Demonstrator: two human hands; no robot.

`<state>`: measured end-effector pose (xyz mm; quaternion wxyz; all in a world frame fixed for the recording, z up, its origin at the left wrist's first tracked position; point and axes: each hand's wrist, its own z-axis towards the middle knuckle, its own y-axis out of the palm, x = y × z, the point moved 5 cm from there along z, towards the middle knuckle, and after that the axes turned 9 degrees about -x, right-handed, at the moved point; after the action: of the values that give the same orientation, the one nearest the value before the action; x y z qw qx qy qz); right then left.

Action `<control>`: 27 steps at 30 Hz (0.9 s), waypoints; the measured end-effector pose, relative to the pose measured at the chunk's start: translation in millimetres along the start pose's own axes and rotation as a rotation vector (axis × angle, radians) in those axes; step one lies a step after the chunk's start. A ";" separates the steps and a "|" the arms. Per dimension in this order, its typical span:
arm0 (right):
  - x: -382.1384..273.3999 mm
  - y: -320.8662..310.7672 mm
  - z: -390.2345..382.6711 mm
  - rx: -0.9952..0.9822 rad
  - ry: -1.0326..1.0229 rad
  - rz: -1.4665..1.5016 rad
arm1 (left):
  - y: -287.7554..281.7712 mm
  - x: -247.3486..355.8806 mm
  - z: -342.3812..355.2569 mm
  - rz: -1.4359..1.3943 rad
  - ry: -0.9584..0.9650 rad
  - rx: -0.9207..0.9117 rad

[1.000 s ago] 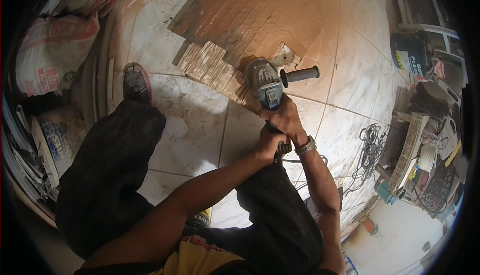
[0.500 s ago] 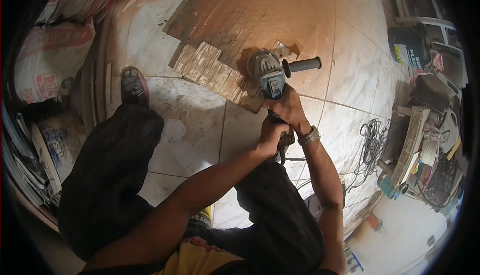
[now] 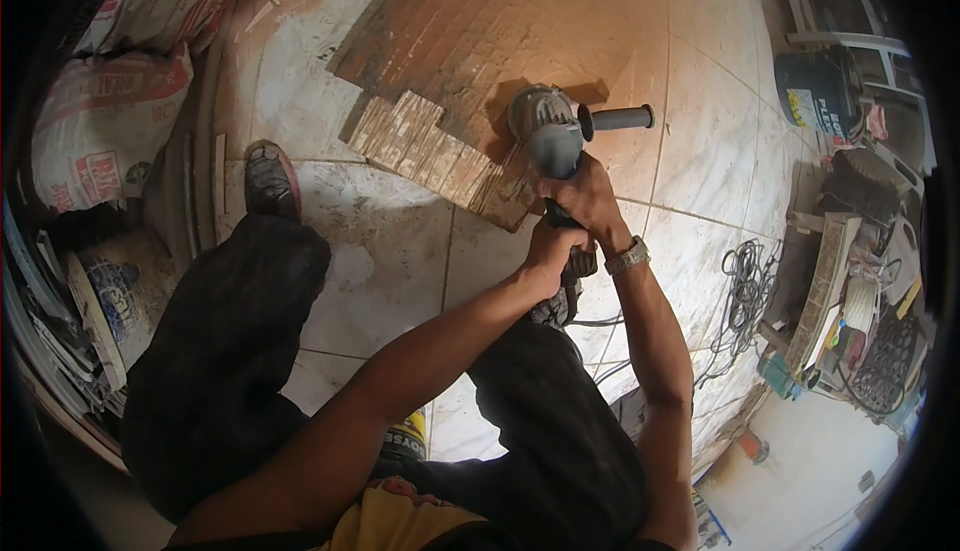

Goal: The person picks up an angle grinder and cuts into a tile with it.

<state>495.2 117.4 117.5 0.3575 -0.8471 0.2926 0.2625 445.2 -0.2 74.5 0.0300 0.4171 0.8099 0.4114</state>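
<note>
Both hands grip an angle grinder (image 3: 553, 148) over the far part of the floor. My left hand (image 3: 551, 254) is wrapped round the rear of its body, close to my knee. Just ahead of it, my right hand (image 3: 588, 197), with a watch at the wrist, closes round the body near the head. The black side handle (image 3: 620, 119) sticks out to the right, with no hand on it. Beneath and left of the grinder lies a ridged, dusty board (image 3: 430, 149), partly covered by the tool. The grinder's disc is mostly hidden by its guard and head.
Reddish dust (image 3: 500, 21) covers the floor tiles beyond the board. A coiled black cable (image 3: 745, 281) lies at the right, near a cluttered wooden rack (image 3: 825, 291) and a dark bucket (image 3: 818, 91). Printed sacks (image 3: 105, 131) are stacked at the left. My shoe (image 3: 272, 181) stands beside long strips.
The grinder has shifted slightly right and rolled, so its head shows a different side. Both hands have moved a little right with it, still gripping. The ridged board looks unmoved.
</note>
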 end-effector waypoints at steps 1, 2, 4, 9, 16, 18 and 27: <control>-5.3 3.3 -5.2 -0.036 -0.011 0.034 | -1.8 -2.2 -2.8 -0.002 0.002 0.004; -8.1 7.4 -9.0 -0.072 -0.022 0.067 | -4.3 -3.0 -6.2 0.008 0.034 0.009; 3.8 8.7 -14.9 -0.051 -0.026 0.035 | -1.3 -12.1 -11.9 0.016 0.057 -0.001; 8.5 27.2 -28.3 -0.110 -0.089 0.037 | -11.1 -37.2 -24.4 -0.022 0.122 0.022; 3.9 25.5 -24.7 -0.121 -0.035 -0.019 | -15.0 -37.1 -19.1 -0.006 0.186 0.007; -6.0 16.5 -24.3 -0.127 0.005 -0.018 | -10.8 -29.4 -16.3 0.102 0.126 0.019; -5.5 -1.9 1.0 -0.035 -0.078 0.004 | 0.0 -2.2 6.5 -0.009 -0.002 0.039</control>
<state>492.4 120.9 121.4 0.3534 -0.8418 0.2757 0.3010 449.2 2.4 69.6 0.0248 0.4142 0.8196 0.3951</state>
